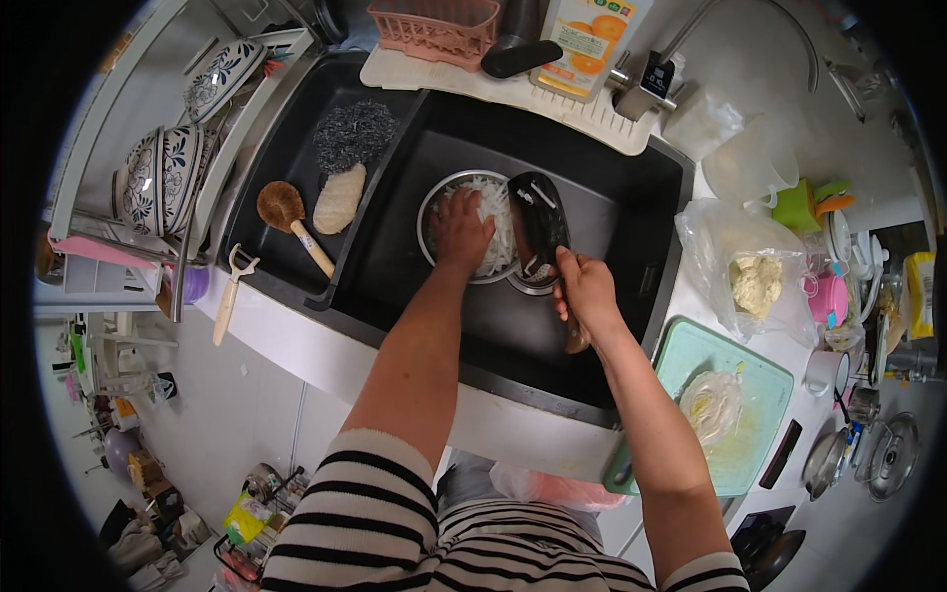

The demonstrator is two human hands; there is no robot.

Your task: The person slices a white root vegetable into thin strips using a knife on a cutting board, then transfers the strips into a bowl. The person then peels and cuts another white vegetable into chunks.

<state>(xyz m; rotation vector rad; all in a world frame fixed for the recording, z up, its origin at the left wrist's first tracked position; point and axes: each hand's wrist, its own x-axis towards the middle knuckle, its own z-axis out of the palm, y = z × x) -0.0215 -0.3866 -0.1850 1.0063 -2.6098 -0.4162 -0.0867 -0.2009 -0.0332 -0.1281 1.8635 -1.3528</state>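
White shredded vegetable [501, 235] fills a round metal bowl [424, 240] in the larger basin of the dark sink [510, 337]. On top of the shreds lies my left hand [460, 235], fingers spread, gripping nothing I can see. My right hand [590, 290] grips the wooden handle of a cleaver [546, 214]. Its broad dark blade is beside the bowl's right rim, with a few white shreds stuck on it. Below the blade part of the perforated metal drain [538, 275] shows; the rest is hidden.
The left basin holds a steel wool scrubber [356, 135], a loofah [339, 200] and a wooden-handled brush [281, 207]. A peeler [233, 292] lies on the counter's left edge. At right are a green cutting board [755, 370] and a plastic bag of dough-like food [756, 285]. A faucet [642, 92] stands behind.
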